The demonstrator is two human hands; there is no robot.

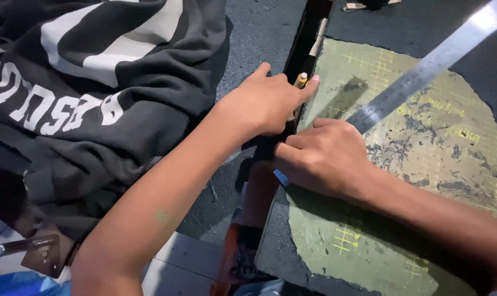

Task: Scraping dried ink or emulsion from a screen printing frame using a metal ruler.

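My left hand (262,101) is shut around a yellow-tipped tool (301,80) and rests on a long narrow dark strip (307,41) that runs from the top of the view down the middle. My right hand (325,156) presses down beside it with fingers curled, covering the lower end of a long steel ruler (429,66). The ruler lies slanted across a worn green cutting mat (423,159). A small blue piece (281,177) shows under my right hand.
A black garment with white lettering (89,93) covers the left side. A dark rough surface (259,33) lies under everything. A metal tool (24,245) and blue plastic (13,282) sit at the lower left, white tiles (177,263) at the bottom.
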